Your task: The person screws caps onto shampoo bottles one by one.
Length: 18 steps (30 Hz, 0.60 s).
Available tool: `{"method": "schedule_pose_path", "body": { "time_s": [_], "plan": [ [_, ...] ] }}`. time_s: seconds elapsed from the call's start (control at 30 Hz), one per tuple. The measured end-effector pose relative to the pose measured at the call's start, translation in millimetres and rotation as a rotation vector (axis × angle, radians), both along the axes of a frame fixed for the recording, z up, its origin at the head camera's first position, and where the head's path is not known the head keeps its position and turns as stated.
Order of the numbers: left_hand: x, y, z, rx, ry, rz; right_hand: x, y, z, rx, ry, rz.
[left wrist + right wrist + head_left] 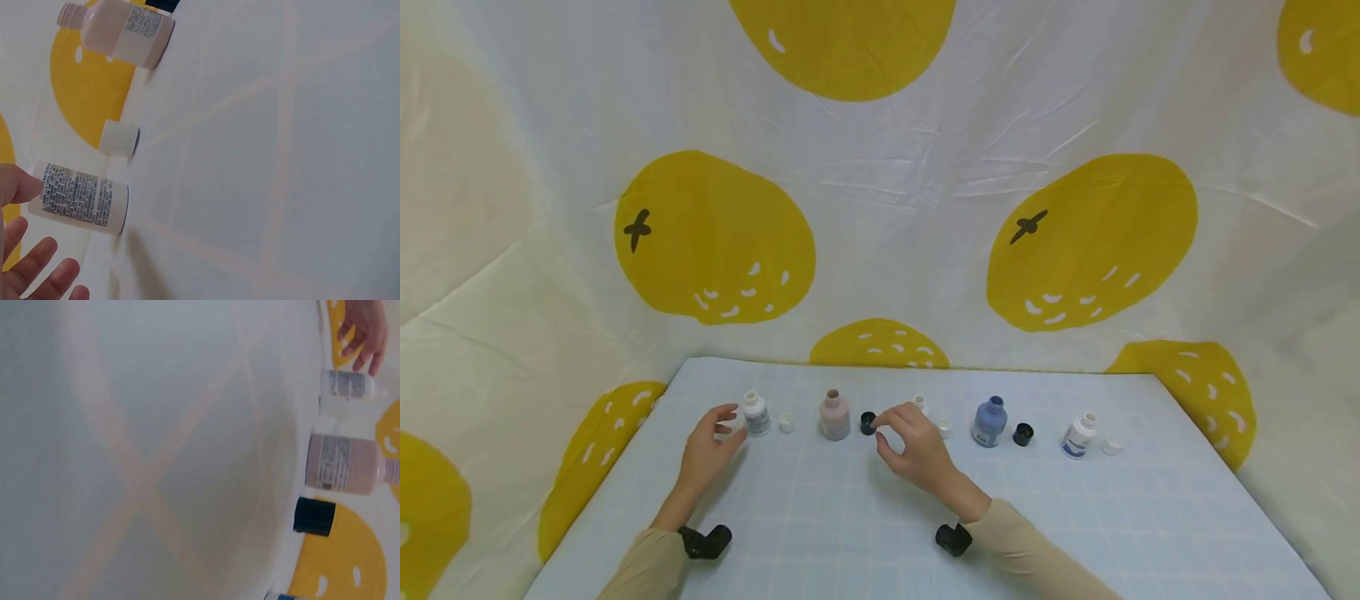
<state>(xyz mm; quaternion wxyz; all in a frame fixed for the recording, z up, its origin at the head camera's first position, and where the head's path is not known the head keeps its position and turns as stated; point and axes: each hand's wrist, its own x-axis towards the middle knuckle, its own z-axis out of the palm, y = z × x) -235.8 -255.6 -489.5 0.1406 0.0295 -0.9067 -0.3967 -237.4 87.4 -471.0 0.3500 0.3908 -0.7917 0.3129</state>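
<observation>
My left hand [707, 450] is beside an uncapped white bottle [756, 415], fingers spread and holding nothing. In the left wrist view its thumb [22, 187] overlaps the bottle's upper end. A small white cap [786, 423] lies right of that bottle. Further right stands an uncapped pinkish bottle [834, 417] with a black cap [868, 423] next to it. My right hand [917, 450] hovers above the table by this black cap, thumb and fingers bent with a gap between them. Behind it, another small white bottle [919, 403] is partly hidden. The right wrist view shows none of the right hand.
To the right stand an uncapped blue bottle [989, 422] with a black cap [1023, 434], and a white bottle [1078, 437] with a white cap [1112, 447]. Another white cap [943, 428] lies near the right hand. A fruit-printed cloth [895, 250] hangs behind the checked tabletop [820, 533].
</observation>
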Motion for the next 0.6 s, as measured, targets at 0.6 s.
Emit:
{"method": "schedule_pose_path", "body": {
  "time_s": [0.6],
  "plan": [
    [-14.2,4.6,-1.5,0.089,-0.086,-0.032,12.8,-59.8,-7.3,-0.114,-0.319,0.106]
  ]
}}
